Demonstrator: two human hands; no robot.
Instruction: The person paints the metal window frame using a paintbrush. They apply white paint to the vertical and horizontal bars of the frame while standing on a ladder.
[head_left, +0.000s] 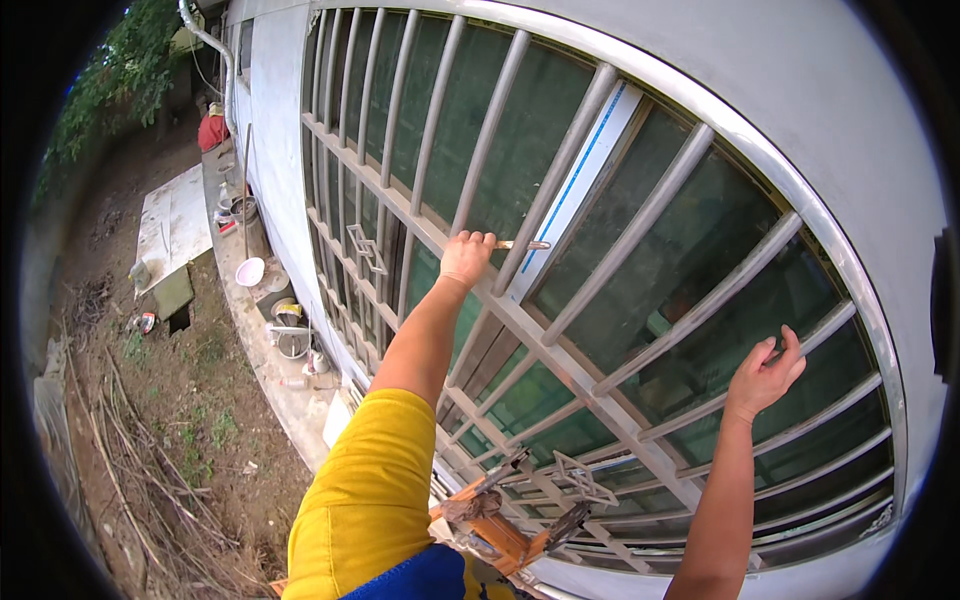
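Observation:
My left hand is closed around a slim tool with a brown wooden-looking handle. That handle points right, and the tool's working end is hidden by the hand. The hand is at the metal window grille, close to an upright bar just above its flat crossbar; whether it also touches the bar I cannot tell. My right hand holds nothing. Its fingers are bent and apart, in front of a grille bar on the right. Behind the bars are dark green window panes and a white frame strip with a blue line.
Below me stands an orange ladder, its ends wrapped in dark material. A concrete ledge along the wall carries buckets, a pink-white basin and an upright pole. Dry branches and a white board lie on the soil.

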